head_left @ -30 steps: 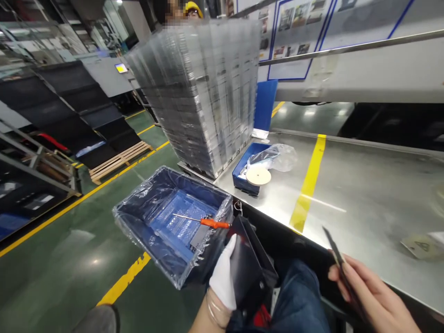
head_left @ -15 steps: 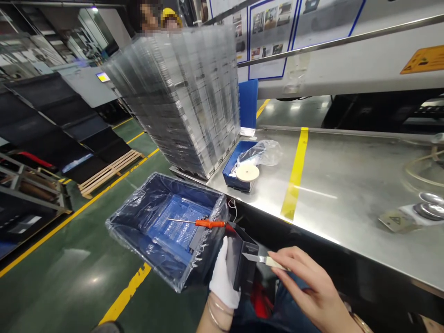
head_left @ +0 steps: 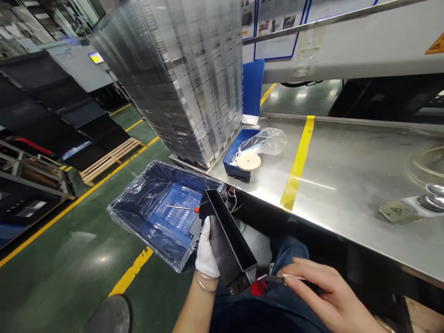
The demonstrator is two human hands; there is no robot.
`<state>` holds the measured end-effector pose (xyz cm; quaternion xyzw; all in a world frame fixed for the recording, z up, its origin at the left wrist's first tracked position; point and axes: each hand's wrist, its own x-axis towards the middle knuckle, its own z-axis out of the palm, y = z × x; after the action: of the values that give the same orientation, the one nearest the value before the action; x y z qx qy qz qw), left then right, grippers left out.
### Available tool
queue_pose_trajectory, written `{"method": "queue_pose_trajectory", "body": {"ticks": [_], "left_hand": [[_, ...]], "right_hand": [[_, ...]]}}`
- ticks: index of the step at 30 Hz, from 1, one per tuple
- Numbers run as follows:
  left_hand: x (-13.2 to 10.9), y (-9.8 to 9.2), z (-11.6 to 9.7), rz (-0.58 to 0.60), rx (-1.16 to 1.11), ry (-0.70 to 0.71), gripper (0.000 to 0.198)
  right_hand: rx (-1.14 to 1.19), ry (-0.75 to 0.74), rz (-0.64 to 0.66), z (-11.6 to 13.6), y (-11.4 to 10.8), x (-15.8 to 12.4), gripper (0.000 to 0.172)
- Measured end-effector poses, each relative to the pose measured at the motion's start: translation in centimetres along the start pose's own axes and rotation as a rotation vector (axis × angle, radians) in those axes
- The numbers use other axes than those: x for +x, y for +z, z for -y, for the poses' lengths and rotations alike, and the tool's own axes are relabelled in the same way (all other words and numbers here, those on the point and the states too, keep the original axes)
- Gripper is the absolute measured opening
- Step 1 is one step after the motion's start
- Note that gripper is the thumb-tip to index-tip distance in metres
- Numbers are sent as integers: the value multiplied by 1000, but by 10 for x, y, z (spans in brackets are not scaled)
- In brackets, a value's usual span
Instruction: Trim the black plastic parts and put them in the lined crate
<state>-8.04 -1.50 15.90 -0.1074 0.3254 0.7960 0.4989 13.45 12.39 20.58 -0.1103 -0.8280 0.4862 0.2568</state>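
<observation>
My left hand [head_left: 205, 252], in a white glove, grips a long black open-topped box part [head_left: 227, 240] from its left side and holds it over my lap. My bare right hand [head_left: 321, 300] pinches a thin pale-handled blade tool [head_left: 277, 278], whose tip points at the near end of the black part. Just beyond the part stands a blue crate lined with clear plastic [head_left: 138, 217], with an orange-handled screwdriver [head_left: 182, 208] lying inside it.
A steel table [head_left: 347, 185] with a yellow stripe [head_left: 298, 162] runs along the right. On it stand a tall stack of clear trays [head_left: 180, 74] and a small blue tray [head_left: 231, 162] with a pale disc and a plastic bag. A wooden pallet [head_left: 111, 159] lies on the green floor.
My left hand has turned the black part so it now lies lengthwise, open side up. My right hand has dropped with the blade to the part's near end. The view has tilted down.
</observation>
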Motion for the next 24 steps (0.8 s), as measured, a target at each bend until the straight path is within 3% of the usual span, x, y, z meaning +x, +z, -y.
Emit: {"method": "queue_pose_trajectory", "body": {"ticks": [4, 6, 11, 16, 19, 24], "left_hand": [[-3, -7, 0, 39, -57, -111, 22], [-6, -9, 0, 51, -91, -142, 30], [-9, -11, -1, 86, -73, -82, 46], [-13, -11, -4, 27, -89, 40, 36], [-25, -4, 0, -11, -60, 74, 21], [-49, 4, 34, 127, -21, -135, 50]], "right_hand": [[25, 1, 168, 6, 6, 4, 35], [33, -16, 242, 7, 4, 6, 38], [39, -22, 194, 5, 5, 7, 38], [98, -11, 319, 10, 3, 0, 40], [123, 25, 161, 14, 0, -2, 42], [129, 46, -290, 15, 11, 3, 40]]}}
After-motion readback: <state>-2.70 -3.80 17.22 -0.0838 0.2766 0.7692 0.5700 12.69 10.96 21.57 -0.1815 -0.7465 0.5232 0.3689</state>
